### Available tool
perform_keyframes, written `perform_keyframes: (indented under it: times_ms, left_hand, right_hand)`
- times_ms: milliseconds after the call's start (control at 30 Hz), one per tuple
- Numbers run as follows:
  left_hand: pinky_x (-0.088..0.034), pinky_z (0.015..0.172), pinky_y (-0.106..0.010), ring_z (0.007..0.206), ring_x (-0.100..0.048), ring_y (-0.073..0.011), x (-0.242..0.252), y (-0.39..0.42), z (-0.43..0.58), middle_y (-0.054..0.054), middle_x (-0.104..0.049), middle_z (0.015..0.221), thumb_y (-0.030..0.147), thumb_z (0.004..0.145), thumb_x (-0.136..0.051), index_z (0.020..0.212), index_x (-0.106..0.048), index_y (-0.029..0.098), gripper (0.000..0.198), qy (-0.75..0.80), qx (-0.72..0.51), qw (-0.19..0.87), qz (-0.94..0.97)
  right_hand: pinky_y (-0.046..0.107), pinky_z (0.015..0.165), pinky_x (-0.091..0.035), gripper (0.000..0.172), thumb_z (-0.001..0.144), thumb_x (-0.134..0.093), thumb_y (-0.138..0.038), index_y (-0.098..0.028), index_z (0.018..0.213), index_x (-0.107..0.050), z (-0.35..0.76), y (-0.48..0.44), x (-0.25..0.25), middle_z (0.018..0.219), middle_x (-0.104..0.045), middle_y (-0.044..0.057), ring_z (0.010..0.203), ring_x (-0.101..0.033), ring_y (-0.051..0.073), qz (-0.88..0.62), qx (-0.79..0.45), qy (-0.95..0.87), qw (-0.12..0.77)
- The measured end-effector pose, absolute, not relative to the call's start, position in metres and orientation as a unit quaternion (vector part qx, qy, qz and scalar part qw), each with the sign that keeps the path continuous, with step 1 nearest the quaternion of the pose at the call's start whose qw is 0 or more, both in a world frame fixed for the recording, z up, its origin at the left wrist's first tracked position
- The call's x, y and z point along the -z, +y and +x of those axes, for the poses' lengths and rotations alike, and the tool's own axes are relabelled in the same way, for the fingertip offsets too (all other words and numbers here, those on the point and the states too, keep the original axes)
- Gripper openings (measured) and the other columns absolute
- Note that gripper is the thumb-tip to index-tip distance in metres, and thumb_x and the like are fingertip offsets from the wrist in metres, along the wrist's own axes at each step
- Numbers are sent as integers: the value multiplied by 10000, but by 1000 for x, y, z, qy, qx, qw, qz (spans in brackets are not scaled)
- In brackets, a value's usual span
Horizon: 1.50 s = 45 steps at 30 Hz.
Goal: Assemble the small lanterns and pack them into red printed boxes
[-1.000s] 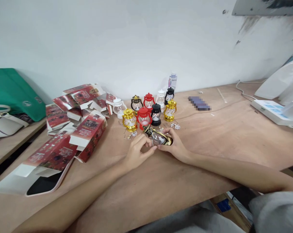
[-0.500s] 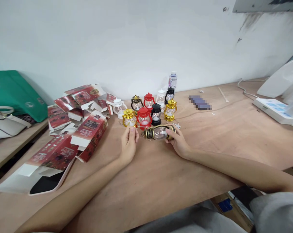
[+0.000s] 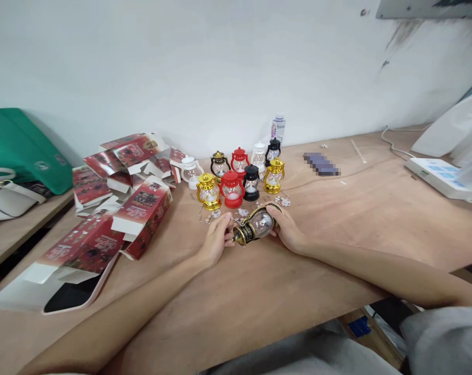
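A bronze-and-black lantern (image 3: 261, 224) lies tilted on its side between my hands, its cap pointing left and down. My right hand (image 3: 288, 229) is closed around its base end. Beside the cap, my left hand (image 3: 218, 238) pinches a thin wire handle, mostly hidden by the fingers. Just beyond stand several small upright lanterns, among them a gold lantern (image 3: 209, 198), a red lantern (image 3: 232, 195), a black lantern (image 3: 251, 187) and another gold one on the right. Small metal parts (image 3: 243, 212) and bent wires lie in front of them.
Red printed boxes (image 3: 142, 205) are heaped at the left, partly over a dark flat pad (image 3: 74, 297). A water bottle (image 3: 277, 129) stands by the wall. To the right are a blurred-out purple object (image 3: 321, 164) and a white device (image 3: 441, 177) with a cable.
The lantern has tilted, its cap end swinging down towards me. My left hand has moved down and right, close to the cap. Small parts behind it are now more exposed.
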<state>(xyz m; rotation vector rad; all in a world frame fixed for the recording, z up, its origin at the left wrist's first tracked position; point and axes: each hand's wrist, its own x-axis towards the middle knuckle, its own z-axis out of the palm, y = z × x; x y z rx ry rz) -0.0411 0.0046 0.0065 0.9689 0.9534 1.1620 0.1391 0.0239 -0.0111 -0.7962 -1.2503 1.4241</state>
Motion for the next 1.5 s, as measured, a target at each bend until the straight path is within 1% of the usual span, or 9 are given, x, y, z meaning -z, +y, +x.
perform_keyframes:
  times_ms: [167,367,700,867,1100,1200,1400,1500]
  left_hand:
    - [-265,359,-122,419,-271,-20,-3,8,-42,77,-346,518,620,575,-694,550,-303,178,591,441,-524,599,415]
    - [-264,346,-131,395,-292,-28,-10,8,-40,85,-319,480,590,569,-696,538,-347,176,543,461,-541,586,390]
    - [-259,326,-133,395,-299,-30,-14,9,-38,86,-320,487,562,498,-744,524,-343,176,558,460,-554,589,367]
    - [-245,324,-130,390,-289,-25,-15,8,-38,88,-313,486,558,511,-747,529,-350,174,552,456,-556,590,368]
    - [-247,319,-129,384,-314,-32,-10,9,-40,80,-331,484,562,557,-724,530,-336,177,547,454,-567,582,366]
    - [-250,318,-129,379,-314,-33,-10,8,-39,81,-320,475,570,587,-706,528,-340,176,541,453,-572,577,368]
    - [-257,322,-140,374,-321,-39,-10,7,-39,78,-307,459,600,589,-692,507,-336,178,559,451,-570,574,377]
    - [-242,328,-136,379,-288,-33,-10,5,-40,80,-285,460,614,606,-679,505,-331,177,568,438,-577,563,398]
  right_hand:
    - [196,401,-261,370,813,-539,-560,-201,785,-453,137,18,2,602,-408,-69,456,-349,56,-358,-570,-541,504]
    - [215,434,-280,418,785,-538,-614,-207,794,-442,134,11,-6,605,-398,-65,478,-343,66,-383,-551,-543,505]
    - [197,476,-282,398,785,-565,-583,-212,794,-421,130,4,-3,688,-365,-55,564,-329,70,-387,-559,-505,531]
    - [216,470,-276,410,772,-569,-600,-219,802,-420,127,2,-2,672,-366,-54,547,-321,80,-394,-549,-503,538]
    - [217,466,-276,425,755,-580,-610,-216,802,-428,125,2,-2,652,-371,-55,537,-324,77,-398,-539,-497,552]
    - [212,458,-273,419,752,-586,-606,-222,796,-425,125,3,-2,648,-370,-58,530,-320,75,-392,-553,-493,546]
    - [199,461,-277,411,754,-583,-601,-222,827,-441,128,4,-2,647,-393,-65,529,-334,70,-395,-568,-495,525]
    - [193,457,-270,409,762,-574,-598,-218,813,-433,128,5,-3,637,-387,-72,514,-319,60,-389,-575,-497,521]
